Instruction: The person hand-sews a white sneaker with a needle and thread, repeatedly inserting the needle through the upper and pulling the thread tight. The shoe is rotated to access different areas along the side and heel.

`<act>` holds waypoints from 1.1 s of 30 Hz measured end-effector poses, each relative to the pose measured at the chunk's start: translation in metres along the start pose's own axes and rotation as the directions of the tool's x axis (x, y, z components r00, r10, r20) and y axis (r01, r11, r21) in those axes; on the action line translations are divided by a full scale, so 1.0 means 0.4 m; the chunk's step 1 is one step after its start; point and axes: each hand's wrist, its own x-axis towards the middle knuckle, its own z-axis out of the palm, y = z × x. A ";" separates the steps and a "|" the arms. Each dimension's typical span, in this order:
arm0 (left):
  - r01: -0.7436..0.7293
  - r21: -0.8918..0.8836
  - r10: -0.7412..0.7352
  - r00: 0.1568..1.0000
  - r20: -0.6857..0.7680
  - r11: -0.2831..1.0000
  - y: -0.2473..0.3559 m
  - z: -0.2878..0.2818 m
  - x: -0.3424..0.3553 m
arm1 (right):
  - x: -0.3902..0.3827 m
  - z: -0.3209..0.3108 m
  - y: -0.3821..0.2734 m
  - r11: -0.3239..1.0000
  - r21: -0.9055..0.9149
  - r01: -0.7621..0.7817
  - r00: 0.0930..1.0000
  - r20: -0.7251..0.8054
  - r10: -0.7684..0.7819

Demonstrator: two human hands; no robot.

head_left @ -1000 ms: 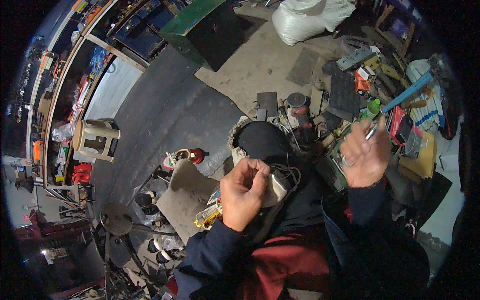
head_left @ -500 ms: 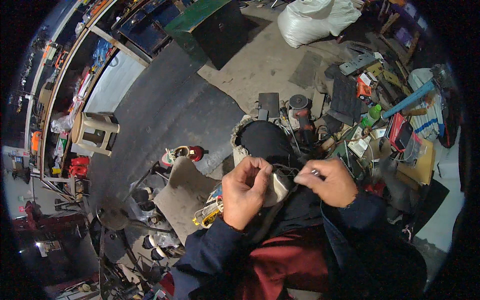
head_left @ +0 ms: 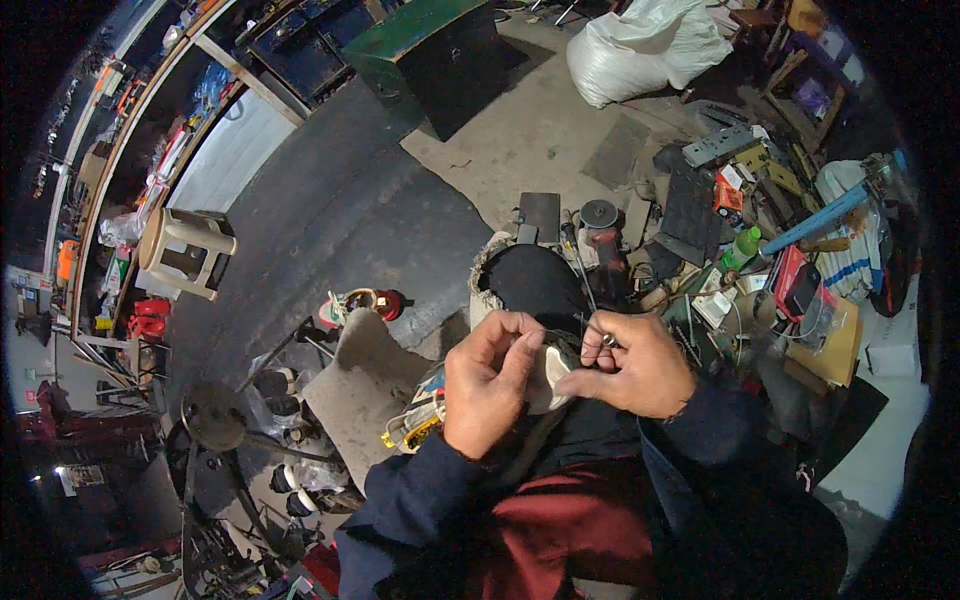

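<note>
My left hand (head_left: 492,382) is closed in a pinch, its fingertips at a thin dark thread (head_left: 562,333) that runs toward my other hand. Between the two hands a whitish, rounded piece like the end of a shoe (head_left: 545,382) rests over my lap. My right hand (head_left: 640,365) is closed around a small tool with a shiny metal end (head_left: 608,341); most of it is hidden by the fingers. The right thumb tip comes up against the whitish piece. Just beyond lies my dark-clad knee (head_left: 535,285), with a frayed pale cloth along its left side.
An angle grinder (head_left: 605,245) lies past my knee. To the right is a heap with a green bottle (head_left: 741,248) and a blue bar (head_left: 815,217). At the left stand a plastic stool (head_left: 188,252) and a metal stand (head_left: 213,418); a white sack (head_left: 640,55) sits far back.
My right hand has come left and turned, its thumb now at the whitish piece. The left hand keeps its pinch in nearly the same place. The whole view has shifted slightly.
</note>
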 end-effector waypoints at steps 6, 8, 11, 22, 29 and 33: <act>-0.104 0.064 0.120 0.938 -0.327 0.992 0.033 -0.158 -0.065 | 0.000 0.056 0.002 0.983 0.175 0.053 0.995 -0.095 -0.037; -0.183 -0.009 0.157 0.864 -0.478 0.983 0.026 -0.286 -0.105 | 0.001 0.063 0.005 0.977 0.213 0.030 0.995 -0.100 -0.009; -0.197 -0.044 0.114 0.718 -0.687 0.980 -0.021 -0.517 -0.194 | 0.004 0.065 0.016 0.984 0.156 0.082 0.990 -0.130 -0.062; 0.068 -0.274 -0.278 0.405 -0.871 0.959 -0.390 -1.056 -0.648 | 0.039 0.080 0.039 0.971 0.067 0.231 0.971 -0.087 -0.225; 0.380 -0.180 -0.362 0.488 -0.794 0.907 -0.599 -1.246 -0.784 | 0.058 0.097 0.073 0.951 0.048 0.305 0.951 -0.066 -0.302; 0.733 -0.152 -0.327 0.101 -0.940 0.663 -0.621 -1.178 -0.761 | 0.075 0.094 0.065 0.960 0.068 0.270 0.960 -0.088 -0.264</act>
